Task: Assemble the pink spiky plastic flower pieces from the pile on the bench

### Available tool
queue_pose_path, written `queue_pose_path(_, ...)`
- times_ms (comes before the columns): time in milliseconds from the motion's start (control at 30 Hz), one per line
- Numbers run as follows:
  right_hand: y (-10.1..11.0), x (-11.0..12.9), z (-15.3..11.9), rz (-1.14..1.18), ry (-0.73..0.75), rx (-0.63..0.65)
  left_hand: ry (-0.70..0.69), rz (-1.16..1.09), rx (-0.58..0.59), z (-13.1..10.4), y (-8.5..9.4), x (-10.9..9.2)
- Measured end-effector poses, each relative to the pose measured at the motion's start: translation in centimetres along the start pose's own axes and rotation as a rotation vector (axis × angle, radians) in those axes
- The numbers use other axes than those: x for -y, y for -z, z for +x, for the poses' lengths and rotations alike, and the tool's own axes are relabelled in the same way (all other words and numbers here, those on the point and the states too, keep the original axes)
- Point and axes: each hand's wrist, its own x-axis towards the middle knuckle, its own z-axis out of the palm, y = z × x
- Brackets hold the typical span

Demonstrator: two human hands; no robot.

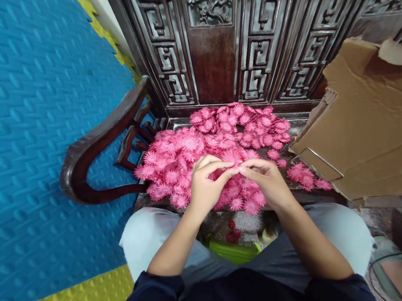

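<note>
A large heap of pink artificial flowers (169, 166), each with thin pointed petals, covers the dark wooden bench seat in front of me. Over the heap my left hand (209, 176) and my right hand (265, 178) meet at their fingertips. Thumb and forefinger of each hand are pinched together on a pink flower (232, 157), whose petals show just beyond the fingers. Fingers partly cover its centre. To the right, several more pink flowers (304, 177) lie apart from the heap.
A brown cardboard sheet (372, 127) leans at the right, with a thin metal wire frame (318, 163) at its lower corner. A carved wooden backrest (215, 64) rises behind the flowers. At left is a curved armrest (77, 169); below, a green plastic object (234, 252) lies between my knees.
</note>
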Motion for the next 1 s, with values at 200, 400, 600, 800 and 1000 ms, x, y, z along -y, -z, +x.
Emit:
queue_pose_path(200,0.0,0.0,0.0,-0.024,0.001,0.006,-0.026,0.098,0.009,0.2,0.4,-0.1)
queue_pose_path(400,0.0,-0.4,0.2,-0.051,0.02,-0.014,-0.03,0.111,0.017,0.3,0.5,-0.1)
queue_pose_path(600,-0.2,-0.2,0.2,-0.02,0.006,-0.002,0.003,0.005,0.071,0.2,0.7,-0.4)
queue_pose_path(800,0.0,0.1,0.0,-0.061,0.009,0.071,0.035,-0.083,0.088,0.1,1.1,-0.5)
queue_pose_path(1000,0.2,0.1,0.0,-0.113,0.021,0.056,0.021,-0.065,0.087,0.1,1.1,-0.6)
